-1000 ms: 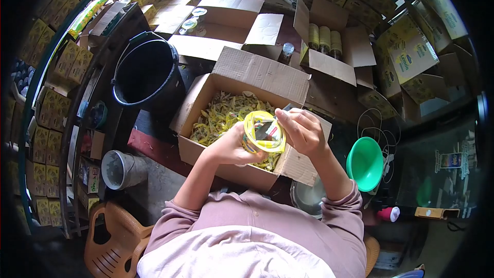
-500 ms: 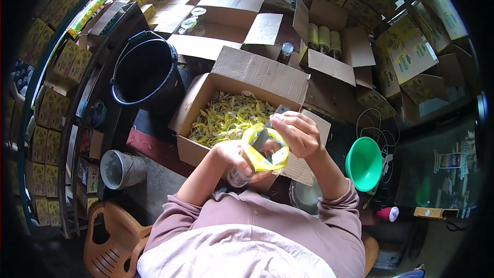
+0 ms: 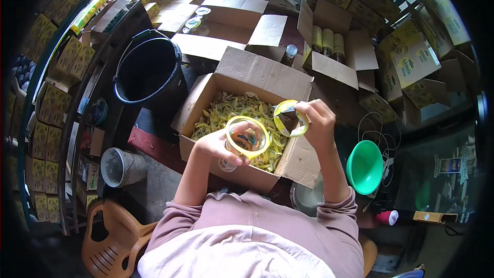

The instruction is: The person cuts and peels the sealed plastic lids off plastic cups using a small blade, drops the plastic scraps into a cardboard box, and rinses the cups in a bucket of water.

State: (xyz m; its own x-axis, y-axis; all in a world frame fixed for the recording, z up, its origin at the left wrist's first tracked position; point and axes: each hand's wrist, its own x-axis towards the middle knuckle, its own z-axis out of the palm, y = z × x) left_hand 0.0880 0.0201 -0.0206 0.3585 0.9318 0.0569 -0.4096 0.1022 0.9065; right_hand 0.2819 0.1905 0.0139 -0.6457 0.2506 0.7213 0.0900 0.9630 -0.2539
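Observation:
My left hand (image 3: 221, 146) is wrapped round a clear plastic jar (image 3: 246, 155) with a yellow band at its mouth, tilted toward me. Small coloured shapes show inside it, too unclear to name. In my raised right hand (image 3: 318, 116), the fingers pinch a loop of yellow plastic strip (image 3: 297, 133), now apart from the jar. A greyish edge shows by those fingertips; I cannot tell whether it is the blade. Below both hands stands an open cardboard box (image 3: 203, 95), holding many yellow plastic scraps (image 3: 226, 110).
A black bucket (image 3: 121, 85) stands left, with a grey bucket (image 3: 121, 167) below it. Green bowls (image 3: 365, 167) sit right beside a white cable. Beyond are an open carton (image 3: 236, 20) with clear jars and another carton (image 3: 334, 67) with labelled jars. An orange chair (image 3: 110, 242) is lower left.
The yellow strip has come off the jar's mouth and moved right with my right hand. The dark blade seen at the rim is no longer plainly visible. My left hand has shifted slightly left.

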